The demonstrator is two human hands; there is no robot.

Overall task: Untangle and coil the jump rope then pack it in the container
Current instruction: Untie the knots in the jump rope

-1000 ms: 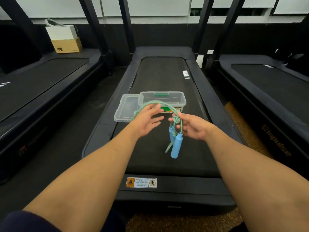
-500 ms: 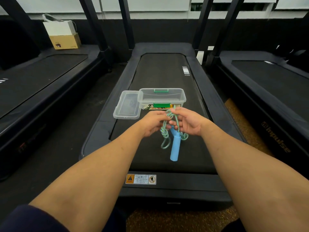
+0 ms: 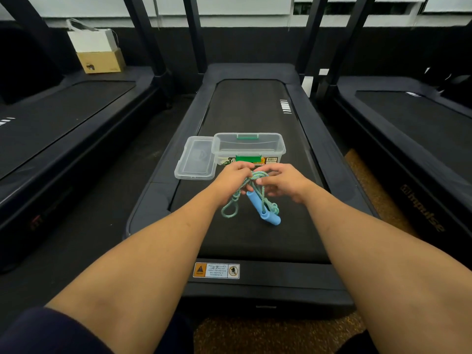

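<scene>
A green braided jump rope (image 3: 231,204) with two light-blue handles (image 3: 263,206) hangs bunched between my hands, above the treadmill belt (image 3: 250,116). My left hand (image 3: 233,181) grips the rope's upper loops; one loop dangles below it. My right hand (image 3: 286,182) pinches the same bundle from the right, and the handles slant down under it. Just beyond my hands stands the clear plastic container (image 3: 249,148), open, with green latches. Its clear lid (image 3: 195,159) lies flat to its left.
Black treadmills flank the middle one, with a dark floor gap on the left and brown matting (image 3: 373,180) on the right. A white box (image 3: 90,39) on a cardboard box (image 3: 102,61) sits at the back left. Upright frame posts rise behind the belt.
My hands, apart with the rope arched between them a second ago, have come together on the bunched rope. The blue handles swung from hanging straight down to slanting right.
</scene>
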